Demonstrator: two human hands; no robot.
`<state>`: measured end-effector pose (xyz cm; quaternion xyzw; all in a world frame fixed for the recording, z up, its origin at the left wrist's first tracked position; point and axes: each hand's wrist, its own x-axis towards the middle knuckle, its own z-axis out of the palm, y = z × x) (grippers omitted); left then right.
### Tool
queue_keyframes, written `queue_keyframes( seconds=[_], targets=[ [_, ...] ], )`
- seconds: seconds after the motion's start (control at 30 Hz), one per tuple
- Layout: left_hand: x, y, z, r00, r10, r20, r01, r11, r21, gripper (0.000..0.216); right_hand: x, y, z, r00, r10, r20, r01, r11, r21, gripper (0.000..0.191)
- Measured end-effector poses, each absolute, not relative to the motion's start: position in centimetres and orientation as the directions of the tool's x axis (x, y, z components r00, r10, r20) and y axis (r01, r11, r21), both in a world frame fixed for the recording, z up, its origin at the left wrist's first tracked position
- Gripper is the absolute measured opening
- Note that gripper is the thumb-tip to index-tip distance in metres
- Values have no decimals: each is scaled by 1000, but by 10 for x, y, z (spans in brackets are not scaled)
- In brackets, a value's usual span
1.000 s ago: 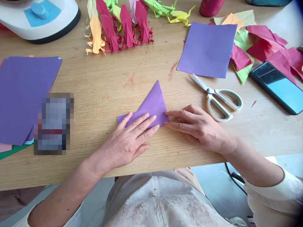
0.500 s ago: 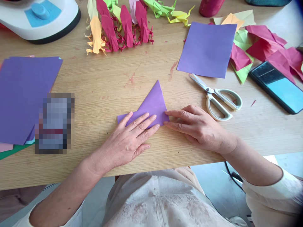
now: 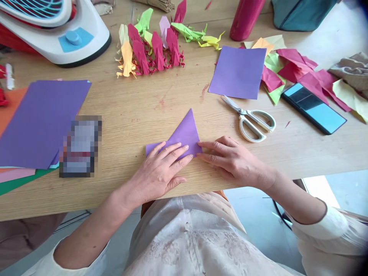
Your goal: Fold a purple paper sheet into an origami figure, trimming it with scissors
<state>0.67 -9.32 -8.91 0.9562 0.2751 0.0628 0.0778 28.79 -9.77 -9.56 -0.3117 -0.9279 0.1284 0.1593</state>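
Note:
A purple paper folded into a triangle point(image 3: 185, 132) lies flat on the wooden table point(image 3: 129, 115) near its front edge. My left hand point(image 3: 161, 172) lies flat on the triangle's lower left part, fingers stretched out and pressing it down. My right hand point(image 3: 230, 159) rests at the triangle's right corner, its fingertips extended and touching the paper's edge. Neither hand grips anything.
White-handled scissors point(image 3: 250, 117) lie right of the triangle, a flat purple sheet point(image 3: 238, 73) behind them. A dark phone point(image 3: 314, 109) and crumpled coloured papers point(image 3: 290, 67) sit at right. Folded paper figures point(image 3: 152, 48) stand at the back, a paper stack point(image 3: 40, 119) at left.
The view has tilted up and back, showing more of the table's far side. Both hands stay on the purple triangle as before.

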Motion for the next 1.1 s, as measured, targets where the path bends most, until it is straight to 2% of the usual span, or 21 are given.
queue_keyframes(
  seconds=[0.2, 0.37, 0.47, 0.63, 0.77, 0.9, 1.0, 1.1],
  targets=[
    [3, -149, -87, 841, 535, 77, 511, -833, 210, 62, 282, -158, -96, -724, 653, 224, 579, 751, -317, 39],
    [3, -182, -92, 833, 505, 227, 496, -863, 98, 30, 269, -198, -114, -684, 643, 344, 605, 764, -224, 32],
    [2, -188, -96, 808, 488, 331, 501, -864, 51, 24, 260, -205, -122, -654, 609, 448, 581, 784, -219, 27],
    [-4, -186, -92, 754, 529, 389, 503, -847, 175, 23, 248, -196, -110, -610, 566, 555, 513, 816, -267, 17],
    [-7, -172, -63, 646, 633, 427, 588, -769, 252, 26, 238, -172, -82, -506, 648, 570, 492, 759, -427, 16],
    [-4, -144, -19, 547, 737, 397, 668, -670, 324, 22, 225, -136, -48, -374, 742, 556, 319, 666, -674, 14],
    [-3, -121, 11, 512, 792, 334, 662, -611, 434, 17, 218, -108, -27, -321, 823, 469, 211, 545, -812, 8],
    [-3, -101, 31, 489, 822, 293, 658, -568, 495, 14, 214, -86, -15, -305, 879, 367, 171, 430, -887, 9]
  ],
)
